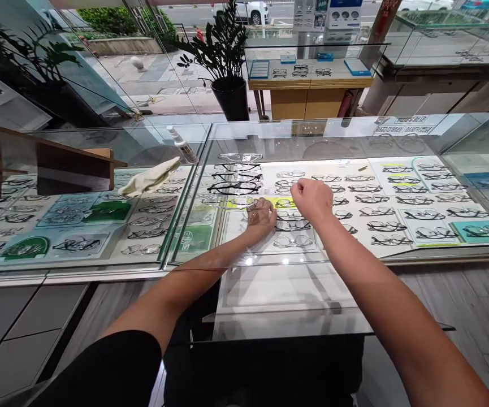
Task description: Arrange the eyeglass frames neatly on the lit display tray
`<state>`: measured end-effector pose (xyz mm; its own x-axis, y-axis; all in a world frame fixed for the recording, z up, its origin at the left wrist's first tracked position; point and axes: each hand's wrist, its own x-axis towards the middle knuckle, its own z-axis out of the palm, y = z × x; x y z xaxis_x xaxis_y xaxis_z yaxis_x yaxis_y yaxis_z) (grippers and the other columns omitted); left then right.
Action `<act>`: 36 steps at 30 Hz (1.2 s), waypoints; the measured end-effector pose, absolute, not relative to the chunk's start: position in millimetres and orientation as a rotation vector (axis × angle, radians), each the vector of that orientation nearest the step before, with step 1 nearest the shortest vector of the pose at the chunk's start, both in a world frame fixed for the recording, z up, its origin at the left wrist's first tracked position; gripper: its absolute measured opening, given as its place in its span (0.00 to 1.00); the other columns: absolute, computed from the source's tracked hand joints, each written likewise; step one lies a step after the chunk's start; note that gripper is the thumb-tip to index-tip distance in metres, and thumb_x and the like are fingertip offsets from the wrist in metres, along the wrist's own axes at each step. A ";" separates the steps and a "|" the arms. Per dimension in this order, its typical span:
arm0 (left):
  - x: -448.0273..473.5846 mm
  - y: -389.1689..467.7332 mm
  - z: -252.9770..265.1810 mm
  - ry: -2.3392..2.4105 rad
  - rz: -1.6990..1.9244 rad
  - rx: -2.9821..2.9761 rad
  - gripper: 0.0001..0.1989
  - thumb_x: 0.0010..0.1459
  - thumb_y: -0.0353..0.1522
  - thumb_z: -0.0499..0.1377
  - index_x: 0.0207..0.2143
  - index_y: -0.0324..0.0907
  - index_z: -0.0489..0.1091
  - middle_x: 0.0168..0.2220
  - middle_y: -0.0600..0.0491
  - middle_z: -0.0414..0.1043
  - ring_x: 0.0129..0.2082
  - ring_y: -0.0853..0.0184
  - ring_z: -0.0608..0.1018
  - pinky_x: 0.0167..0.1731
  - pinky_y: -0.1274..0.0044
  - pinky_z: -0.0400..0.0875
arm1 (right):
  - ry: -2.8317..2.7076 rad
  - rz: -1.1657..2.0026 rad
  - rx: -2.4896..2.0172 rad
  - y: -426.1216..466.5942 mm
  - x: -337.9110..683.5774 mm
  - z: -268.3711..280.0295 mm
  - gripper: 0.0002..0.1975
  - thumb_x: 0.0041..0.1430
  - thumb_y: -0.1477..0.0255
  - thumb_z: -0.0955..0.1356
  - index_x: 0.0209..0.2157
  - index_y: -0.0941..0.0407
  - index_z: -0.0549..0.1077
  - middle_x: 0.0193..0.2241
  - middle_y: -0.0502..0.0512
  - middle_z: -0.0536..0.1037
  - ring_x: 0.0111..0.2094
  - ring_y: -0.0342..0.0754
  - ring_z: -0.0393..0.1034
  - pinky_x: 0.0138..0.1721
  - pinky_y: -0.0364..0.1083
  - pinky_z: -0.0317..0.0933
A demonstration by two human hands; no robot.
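My left hand [262, 217] reaches into the glass display case and shows hazily through its top. Its fingers are bent and somewhat apart, near a clear-framed pair of eyeglasses [231, 203]; whether they touch it I cannot tell. My right hand [313, 198] is closed in a fist above the eyeglass rows, and anything inside it is hidden. Dark-framed eyeglasses [236, 186] lie stacked in a column beyond my left hand. Close to both hands, more eyeglasses [293, 225] lie on the white display board. A white drawer [282, 288] extends toward me below the hands.
A cream cloth [151, 176] and a small spray bottle [182, 144] lie on the left counter glass. A wooden stand [74, 167] is farther left. Rows of eyeglasses [386, 226] fill the right side. A potted plant [229, 85] stands behind the counter.
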<state>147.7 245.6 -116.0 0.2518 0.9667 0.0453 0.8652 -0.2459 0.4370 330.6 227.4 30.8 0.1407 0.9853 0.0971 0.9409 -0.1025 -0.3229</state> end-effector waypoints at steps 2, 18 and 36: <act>140.8 229.2 -115.4 1.669 0.422 2.237 0.08 0.76 0.36 0.52 0.45 0.43 0.68 0.54 0.40 0.73 0.60 0.49 0.70 0.65 0.56 0.57 | -1.867 0.201 -2.110 227.7 331.1 30.9 0.18 0.74 0.67 0.62 0.34 0.56 0.80 0.28 0.56 0.76 0.28 0.48 0.59 0.32 0.47 0.42; 68.8 121.2 7.7 0.884 -0.464 1.783 0.17 0.72 0.44 0.55 0.55 0.48 0.75 0.49 0.51 0.81 0.48 0.59 0.80 0.46 0.73 0.70 | -1.795 0.213 -2.049 233.0 338.3 22.1 0.17 0.72 0.67 0.63 0.30 0.56 0.76 0.27 0.57 0.75 0.28 0.49 0.60 0.33 0.47 0.45; 70.9 357.1 87.6 1.643 -0.183 2.645 0.22 0.68 0.33 0.50 0.53 0.48 0.83 0.74 0.51 0.64 0.69 0.40 0.62 0.62 0.48 0.57 | -1.712 0.257 -2.014 233.0 343.5 17.1 0.17 0.71 0.66 0.63 0.27 0.55 0.70 0.25 0.53 0.71 0.27 0.47 0.55 0.31 0.47 0.44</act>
